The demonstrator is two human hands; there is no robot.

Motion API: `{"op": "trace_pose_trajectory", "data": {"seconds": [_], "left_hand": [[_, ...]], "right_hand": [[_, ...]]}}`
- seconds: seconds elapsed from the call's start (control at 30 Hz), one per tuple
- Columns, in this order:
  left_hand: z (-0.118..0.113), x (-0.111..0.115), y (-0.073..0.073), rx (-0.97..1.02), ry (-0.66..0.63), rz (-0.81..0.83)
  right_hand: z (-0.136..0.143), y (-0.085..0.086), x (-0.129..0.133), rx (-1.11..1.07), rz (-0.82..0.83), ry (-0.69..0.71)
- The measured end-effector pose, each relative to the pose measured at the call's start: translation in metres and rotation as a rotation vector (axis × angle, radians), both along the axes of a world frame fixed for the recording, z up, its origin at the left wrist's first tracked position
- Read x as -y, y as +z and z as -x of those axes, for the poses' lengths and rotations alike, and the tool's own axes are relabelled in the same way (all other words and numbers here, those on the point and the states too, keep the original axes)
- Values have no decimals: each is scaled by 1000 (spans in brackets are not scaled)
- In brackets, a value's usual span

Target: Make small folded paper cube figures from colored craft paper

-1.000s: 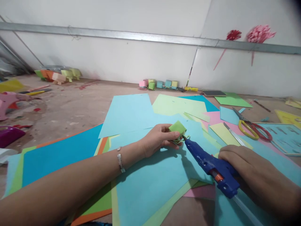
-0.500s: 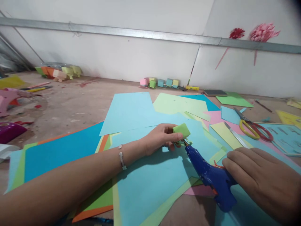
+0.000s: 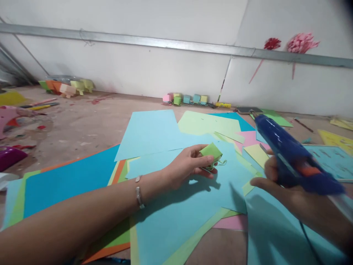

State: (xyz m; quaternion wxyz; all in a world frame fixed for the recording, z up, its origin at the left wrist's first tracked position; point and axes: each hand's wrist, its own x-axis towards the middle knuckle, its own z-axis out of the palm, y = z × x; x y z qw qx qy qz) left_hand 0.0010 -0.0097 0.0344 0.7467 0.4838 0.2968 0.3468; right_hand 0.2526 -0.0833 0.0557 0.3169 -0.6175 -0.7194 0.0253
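1. A slim, silver-toned open cuff bracelet (image 3: 139, 197) circles the left wrist (image 3: 147, 189).
2. A gap parts its two ends; the shorter visible end looks rounded, the longer a narrow curved band. Any engraving is too small to tell.
3. The left forearm (image 3: 82, 217) is bare to the picture's edge.
4. The left hand (image 3: 190, 163) and right hand (image 3: 289, 197) are ungloved.

Surface (image 3: 93, 125), brown, stained. Carries: overlapping coloured paper sheets (image 3: 149, 132), centre and left; small paper cubes (image 3: 186, 99), rowed at far edge; yellow tube (image 3: 223, 105) nearby; pens (image 3: 41, 108) and purple object (image 3: 9, 158), left.
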Motion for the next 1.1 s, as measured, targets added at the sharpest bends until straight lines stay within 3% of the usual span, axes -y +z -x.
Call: {"op": "trace_pose_trajectory", "data": {"seconds": [0.23,0.67,1.1], "left_hand": [[-8,21,-1,58,-36,71],[-12,31,-2,72,-57,125],[-13,30,-3,109,-35,132]], "right_hand": [[49,0,-12,-110,-8,99],[55,-9,-10,-181,-18,59],[54,-8,-8,-217,19,160]]}}
